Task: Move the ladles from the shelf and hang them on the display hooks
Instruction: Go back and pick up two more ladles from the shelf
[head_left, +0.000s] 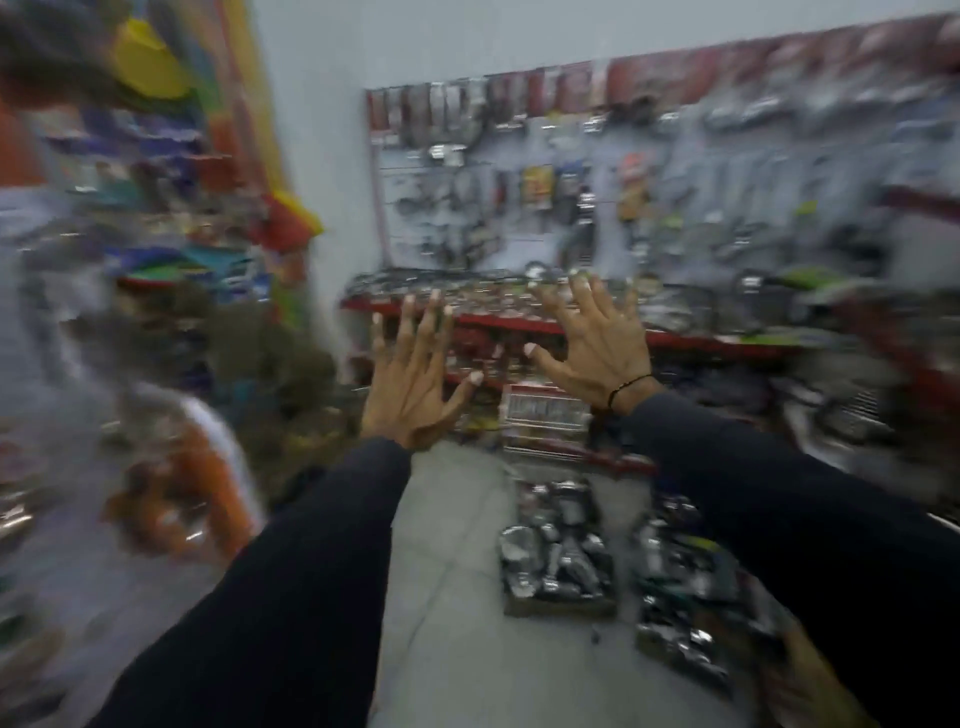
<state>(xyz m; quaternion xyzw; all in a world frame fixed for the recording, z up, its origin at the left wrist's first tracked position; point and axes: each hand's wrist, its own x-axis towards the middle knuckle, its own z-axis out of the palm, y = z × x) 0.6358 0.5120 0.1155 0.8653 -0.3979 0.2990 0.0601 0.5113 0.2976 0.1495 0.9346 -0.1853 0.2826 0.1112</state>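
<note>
The view is heavily blurred by motion. My left hand (415, 374) and my right hand (592, 343) are both raised in front of me, palms forward, fingers spread, holding nothing. Behind them runs a red shelf (675, 338) heaped with shiny metal utensils (467, 291); I cannot pick out single ladles. Above the shelf a display wall (519, 208) carries hooks with hanging kitchen tools. Both arms are in dark sleeves, and a black band sits on my right wrist.
On the grey floor stand two boxes of shiny packed goods (558, 551) (680, 587). Colourful stacked wares (156, 234) fill the left side. A blurred person in orange and white (197, 467) is at lower left. A lower red shelf (545, 415) holds more stock.
</note>
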